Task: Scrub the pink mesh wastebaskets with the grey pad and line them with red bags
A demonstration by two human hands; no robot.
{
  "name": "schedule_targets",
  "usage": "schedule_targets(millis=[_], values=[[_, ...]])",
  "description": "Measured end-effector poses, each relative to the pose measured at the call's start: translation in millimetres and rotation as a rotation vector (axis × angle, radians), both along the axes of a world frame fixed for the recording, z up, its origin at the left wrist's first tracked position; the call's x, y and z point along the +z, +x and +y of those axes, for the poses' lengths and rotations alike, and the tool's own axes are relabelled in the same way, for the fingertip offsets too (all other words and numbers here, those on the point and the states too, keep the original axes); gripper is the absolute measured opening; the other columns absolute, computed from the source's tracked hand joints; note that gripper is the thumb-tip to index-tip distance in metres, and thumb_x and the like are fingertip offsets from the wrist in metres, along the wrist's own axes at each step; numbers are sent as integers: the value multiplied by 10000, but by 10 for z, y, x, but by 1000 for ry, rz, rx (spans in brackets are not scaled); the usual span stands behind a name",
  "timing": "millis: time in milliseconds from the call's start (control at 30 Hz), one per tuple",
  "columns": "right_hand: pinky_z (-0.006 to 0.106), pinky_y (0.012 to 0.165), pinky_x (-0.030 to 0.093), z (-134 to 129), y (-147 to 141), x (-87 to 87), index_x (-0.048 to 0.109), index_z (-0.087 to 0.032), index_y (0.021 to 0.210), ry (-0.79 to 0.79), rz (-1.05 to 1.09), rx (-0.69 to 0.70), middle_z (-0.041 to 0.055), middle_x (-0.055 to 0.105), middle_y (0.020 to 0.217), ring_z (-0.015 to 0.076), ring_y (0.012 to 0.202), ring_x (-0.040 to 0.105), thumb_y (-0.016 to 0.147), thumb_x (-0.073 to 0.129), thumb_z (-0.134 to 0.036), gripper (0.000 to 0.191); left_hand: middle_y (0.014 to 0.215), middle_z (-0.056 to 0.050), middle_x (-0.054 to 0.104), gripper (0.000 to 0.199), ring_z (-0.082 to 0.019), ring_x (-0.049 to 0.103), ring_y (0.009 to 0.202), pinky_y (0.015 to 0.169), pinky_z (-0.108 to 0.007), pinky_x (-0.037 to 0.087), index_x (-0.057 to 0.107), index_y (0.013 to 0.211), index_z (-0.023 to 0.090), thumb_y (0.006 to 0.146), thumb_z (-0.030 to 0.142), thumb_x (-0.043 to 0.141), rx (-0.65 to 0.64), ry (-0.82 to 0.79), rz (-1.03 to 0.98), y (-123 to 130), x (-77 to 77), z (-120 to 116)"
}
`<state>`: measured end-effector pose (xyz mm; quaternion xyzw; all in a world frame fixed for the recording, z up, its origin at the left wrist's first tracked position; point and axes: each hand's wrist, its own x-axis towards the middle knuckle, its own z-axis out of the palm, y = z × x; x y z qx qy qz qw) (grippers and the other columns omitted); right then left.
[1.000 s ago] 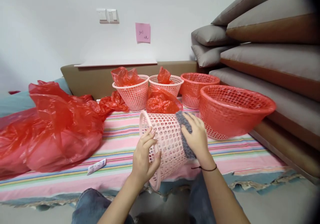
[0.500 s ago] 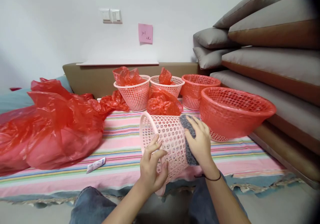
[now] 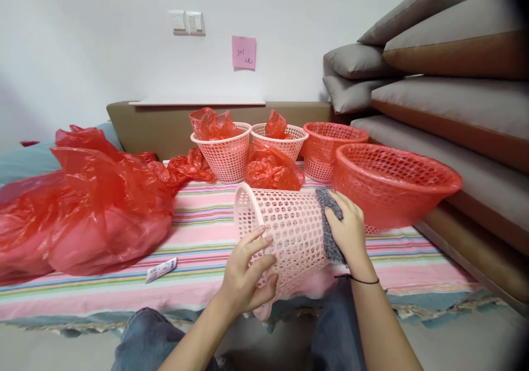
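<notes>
A pale pink perforated plastic basket [image 3: 289, 222] lies on its side near the front edge of the striped cloth, its mouth facing left. My left hand [image 3: 250, 272] steadies it at the rim, with the fingers bent and somewhat spread against the basket wall. In my right hand [image 3: 349, 227] is a dark grey cleaning cloth [image 3: 330, 233], pressed on the outer wall close to the base end. My right fingers wrap over the cloth, and their tips are partly hidden behind it.
Behind stand two pink baskets [image 3: 227, 153] holding red plastic bags, and two baskets wrapped in red plastic [image 3: 384, 194]. A heap of red bags [image 3: 111, 211] lies left, near a small white packet [image 3: 161, 270]. Stacked grey-brown cushions [image 3: 446, 101] rise at right.
My right hand has slid the cloth rightward along the basket wall to the base end. My left hand stays at the rim. The whole view has shifted slightly.
</notes>
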<state>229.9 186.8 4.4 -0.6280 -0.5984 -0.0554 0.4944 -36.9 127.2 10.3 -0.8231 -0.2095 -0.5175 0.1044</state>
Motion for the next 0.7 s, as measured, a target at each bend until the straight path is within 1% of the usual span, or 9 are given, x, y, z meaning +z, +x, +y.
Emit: schedule_targets(millis=[100, 167, 233, 267, 333, 367, 433, 567, 700], values=[[531, 1107, 365, 15, 88, -105, 631, -231, 1287, 11, 0, -44, 99, 629, 1339, 280, 1249, 527, 885, 473, -359, 451, 1271, -149, 597, 395, -333, 485, 1345, 1018, -559, 481, 508, 1201, 223, 820, 150, 583, -37, -94, -62, -27, -79, 59], [534, 1108, 357, -9, 52, -127, 620, -244, 1305, 15, -5, -77, 93, 615, 1352, 282, 1260, 505, 894, 470, -372, 455, 1501, -210, 401, 614, -363, 333, 1453, 1083, -613, 397, 392, 1367, 228, 812, 213, 652, -41, -212, -197, -45, -128, 112], [534, 1106, 354, -34, -5, -129, 612, -253, 1318, 19, -8, -97, 87, 606, 1358, 286, 1264, 487, 900, 468, -376, 459, 1604, -239, 222, 782, -380, 252, 1490, 1102, -605, 380, 289, 1469, 238, 809, 299, 705, -93, -402, -311, -66, -154, 153], [531, 1105, 354, -44, -31, -128, 608, -256, 1325, 19, -11, -99, 84, 601, 1362, 287, 1265, 480, 902, 468, -375, 460, 1601, -241, 245, 804, -372, 301, 1473, 1088, -572, 414, 263, 1496, 250, 827, 327, 702, -149, -526, -343, -79, -157, 165], [532, 1106, 354, -58, -68, -128, 599, -260, 1337, 17, -20, -102, 80, 586, 1379, 290, 1271, 463, 906, 473, -372, 463, 1494, -229, 456, 774, -322, 503, 1356, 1011, -477, 515, 237, 1531, 273, 885, 346, 657, -276, -777, -392, -113, -145, 172], [534, 1106, 355, -63, -80, -129, 597, -261, 1339, 16, -21, -107, 79, 578, 1388, 293, 1274, 455, 907, 477, -370, 462, 1406, -215, 558, 758, -297, 586, 1274, 957, -430, 557, 239, 1540, 277, 903, 350, 642, -325, -877, -418, -134, -135, 169], [543, 1105, 357, -71, -99, -131, 596, -259, 1340, 12, -19, -120, 80, 564, 1403, 299, 1279, 441, 909, 480, -366, 459, 1296, -195, 650, 747, -272, 678, 1135, 859, -376, 605, 276, 1541, 273, 902, 355, 653, -391, -1022, -471, -180, -116, 160], [584, 1075, 373, -99, -195, -106, 595, -265, 1339, 0, -10, -143, 83, 545, 1426, 326, 1283, 424, 909, 477, -346, 453, 1306, -187, 655, 721, -255, 736, 975, 793, -376, 631, 441, 1468, 279, 822, 329, 758, -485, -1191, -522, -269, -109, 164], [612, 1075, 357, -214, -537, -1, 559, -285, 1369, 36, -52, -74, 70, 524, 1450, 344, 1336, 389, 909, 464, -298, 470, 1256, -166, 682, 672, -223, 747, 834, 778, -389, 629, 536, 1398, 286, 779, 301, 799, -566, -1267, -455, -323, -103, 173]])
